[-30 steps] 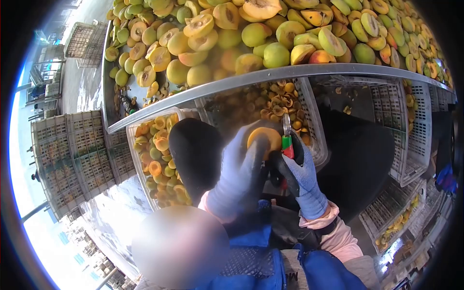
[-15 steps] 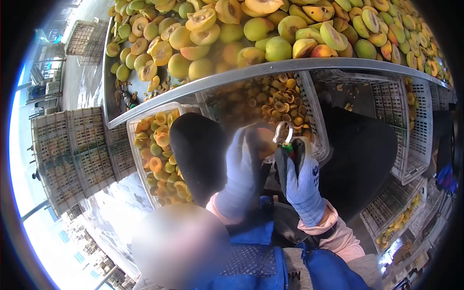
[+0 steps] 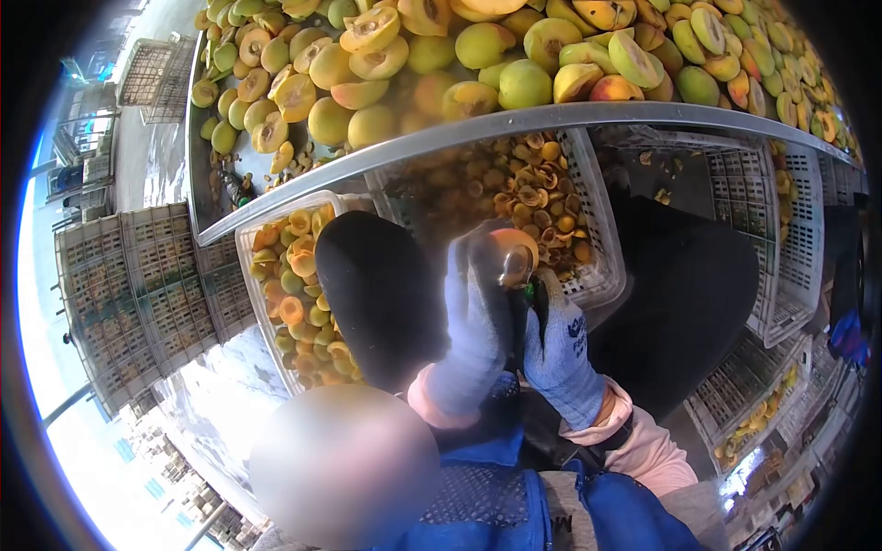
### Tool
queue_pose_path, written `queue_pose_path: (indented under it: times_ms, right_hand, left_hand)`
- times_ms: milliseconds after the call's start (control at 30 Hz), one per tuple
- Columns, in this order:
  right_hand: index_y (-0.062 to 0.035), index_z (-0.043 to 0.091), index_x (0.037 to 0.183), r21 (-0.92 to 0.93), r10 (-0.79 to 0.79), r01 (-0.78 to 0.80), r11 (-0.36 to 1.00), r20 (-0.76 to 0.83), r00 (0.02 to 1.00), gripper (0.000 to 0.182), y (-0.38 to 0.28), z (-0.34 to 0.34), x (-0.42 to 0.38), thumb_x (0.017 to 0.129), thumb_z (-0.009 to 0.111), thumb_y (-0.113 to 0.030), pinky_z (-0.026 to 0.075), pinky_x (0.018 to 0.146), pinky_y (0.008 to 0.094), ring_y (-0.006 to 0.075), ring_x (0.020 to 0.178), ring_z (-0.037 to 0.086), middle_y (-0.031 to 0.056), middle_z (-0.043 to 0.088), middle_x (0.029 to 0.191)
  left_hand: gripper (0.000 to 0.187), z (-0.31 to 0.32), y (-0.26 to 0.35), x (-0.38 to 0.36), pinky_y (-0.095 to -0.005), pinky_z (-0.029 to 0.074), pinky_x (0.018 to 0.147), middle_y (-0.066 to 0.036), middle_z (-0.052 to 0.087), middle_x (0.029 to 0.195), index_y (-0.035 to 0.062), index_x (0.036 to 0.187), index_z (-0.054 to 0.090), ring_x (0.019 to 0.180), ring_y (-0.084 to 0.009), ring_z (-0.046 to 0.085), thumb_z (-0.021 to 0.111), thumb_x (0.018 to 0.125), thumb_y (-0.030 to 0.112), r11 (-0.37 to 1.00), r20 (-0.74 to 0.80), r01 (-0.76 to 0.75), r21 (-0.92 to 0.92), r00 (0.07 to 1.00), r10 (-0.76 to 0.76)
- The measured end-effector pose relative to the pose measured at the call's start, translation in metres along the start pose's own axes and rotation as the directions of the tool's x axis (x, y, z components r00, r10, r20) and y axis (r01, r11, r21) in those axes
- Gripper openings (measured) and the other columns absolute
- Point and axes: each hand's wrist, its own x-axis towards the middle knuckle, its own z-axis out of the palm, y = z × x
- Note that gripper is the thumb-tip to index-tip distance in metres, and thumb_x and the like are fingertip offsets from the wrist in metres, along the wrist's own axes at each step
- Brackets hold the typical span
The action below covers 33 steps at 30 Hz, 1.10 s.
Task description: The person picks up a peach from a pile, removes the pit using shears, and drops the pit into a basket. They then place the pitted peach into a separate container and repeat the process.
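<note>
Gloved in blue-grey, my left hand is closed around a cut orange-yellow fruit half. My right hand, in a matching glove, grips a small tool with a green part and a curved metal loop. The loop lies against the fruit's cut face, and the two hands almost touch. Below them is a crate with fruit pieces. Part of the tool's handle is hidden by my right fingers.
A metal-edged table heaped with halved fruit spans the top. At left stands a white crate of fruit pieces, beside stacked crates. More crates are at right. My dark-clothed knees flank my hands.
The tool's loop has moved left and down from open air onto the fruit. My left hand has shifted slightly right, bringing the fruit's cut face into view. The hands are closer together.
</note>
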Motion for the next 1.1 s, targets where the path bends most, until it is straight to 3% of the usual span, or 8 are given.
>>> queue_pose_path:
  times_ms: [233,333,433,600,633,700,867,1100]
  right_hand:
    - [0.0090,0.045,0.118,-0.004,-0.213,0.213,0.977,-0.099,0.972,0.033,0.021,0.013,-0.002,0.089,0.049,-0.008,0.047,0.077,0.0418,0.0427,0.092,0.058,0.0291,0.056,0.099]
    - [0.0092,0.045,0.122,-0.014,-0.181,0.181,0.983,-0.084,0.980,0.034,0.029,0.014,-0.010,0.092,0.047,-0.008,0.046,0.083,0.0396,0.0400,0.097,0.057,0.0277,0.056,0.106]
    - [0.0079,0.045,0.124,-0.112,-0.238,0.229,0.967,-0.076,0.968,0.035,0.044,0.018,-0.019,0.093,0.048,-0.008,0.045,0.088,0.0388,0.0370,0.100,0.057,0.0250,0.056,0.111]
    - [0.0013,0.051,0.117,-0.255,-0.424,0.389,0.885,-0.100,0.900,0.027,0.047,0.027,-0.017,0.094,0.049,-0.012,0.053,0.071,0.0360,0.0292,0.080,0.061,0.0194,0.057,0.101]
    - [0.0000,0.052,0.112,0.397,-0.104,0.076,0.914,0.050,0.993,0.026,0.043,0.022,-0.015,0.095,0.046,-0.019,0.051,0.062,0.0331,0.0252,0.070,0.058,0.0158,0.056,0.091]
    - [-0.0026,0.055,0.103,0.732,0.013,-0.662,-0.163,0.673,0.740,0.033,0.028,0.007,-0.010,0.098,0.041,-0.033,0.046,0.044,0.0274,0.0173,0.048,0.051,0.0087,0.054,0.071]
    - [-0.0051,0.054,0.095,0.472,-0.183,-0.659,-0.586,0.715,0.675,0.045,0.015,0.010,-0.006,0.098,0.033,-0.045,0.032,0.030,0.0197,0.0068,0.035,0.034,0.0011,0.043,0.057]
    - [-0.0040,0.054,0.102,0.491,-0.264,-0.601,-0.630,0.592,0.761,0.048,0.020,0.015,0.000,0.099,0.029,-0.045,0.038,0.035,0.0201,0.0074,0.041,0.040,0.0009,0.043,0.060]
  left_hand:
    - [0.042,-0.012,-0.001,0.012,-0.0351,0.052,0.062,-0.021,0.053,0.106,-0.0053,0.116,0.047,0.080,-0.0310,0.058,0.058,0.075,-0.007,0.737,0.231,-0.514,0.439,0.857,0.460]
    - [0.042,-0.019,0.000,0.029,-0.0331,0.051,0.061,-0.021,0.053,0.106,-0.0042,0.115,0.048,0.079,-0.0297,0.058,0.058,0.074,-0.008,0.694,0.302,-0.675,0.250,0.736,0.606]
    - [0.029,-0.036,0.013,0.055,-0.0324,0.050,0.062,-0.018,0.056,0.100,-0.0030,0.108,0.052,0.076,-0.0262,0.059,0.056,0.080,-0.002,0.984,0.576,-0.175,-0.020,0.803,0.154]
    - [0.020,-0.037,0.035,0.057,-0.0296,0.048,0.064,-0.015,0.060,0.086,-0.0005,0.104,0.058,0.070,-0.0225,0.059,0.051,0.089,0.010,0.999,0.556,0.001,0.051,0.831,-0.029]
    - [0.020,-0.034,0.031,0.055,-0.0293,0.048,0.064,-0.014,0.060,0.084,0.0000,0.104,0.059,0.070,-0.0218,0.059,0.050,0.089,0.011,0.996,0.524,-0.077,0.038,0.851,0.045]
    - [0.021,-0.031,0.023,0.051,-0.0292,0.048,0.065,-0.014,0.060,0.083,0.0004,0.105,0.059,0.070,-0.0208,0.059,0.050,0.090,0.011,0.992,0.486,-0.121,-0.021,0.866,0.116]
    - [0.020,-0.033,0.020,0.043,-0.0291,0.049,0.067,-0.015,0.061,0.088,-0.0009,0.103,0.059,0.075,-0.0205,0.060,0.053,0.087,0.010,0.958,0.564,0.235,-0.164,0.819,-0.104]
    - [0.040,-0.034,-0.003,0.027,-0.0315,0.049,0.071,-0.018,0.059,0.097,-0.0007,0.117,0.050,0.078,-0.0262,0.061,0.060,0.078,0.001,0.968,0.361,-0.244,0.063,0.910,0.206]
